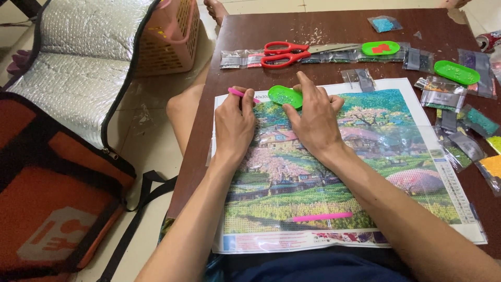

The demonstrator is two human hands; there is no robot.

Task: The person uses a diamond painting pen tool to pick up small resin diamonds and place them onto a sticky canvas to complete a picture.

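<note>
A diamond-painting canvas (365, 156) with a colourful landscape lies on a dark wooden table (271, 31). My left hand (235, 125) is closed around a pink applicator pen (237, 93) and rests on the canvas's upper left corner. My right hand (313, 117) lies on the canvas, fingers touching a green oval bead tray (285, 96) at the canvas's top edge. A second pink pen (322, 216) lies loose on the lower part of the canvas.
Red scissors (284, 54), two more green trays (381, 48) (456, 72) and several small bead bags (459, 125) lie along the table's far and right sides. On the floor at left are an orange insulated bag (52, 209) and a pink basket (169, 36).
</note>
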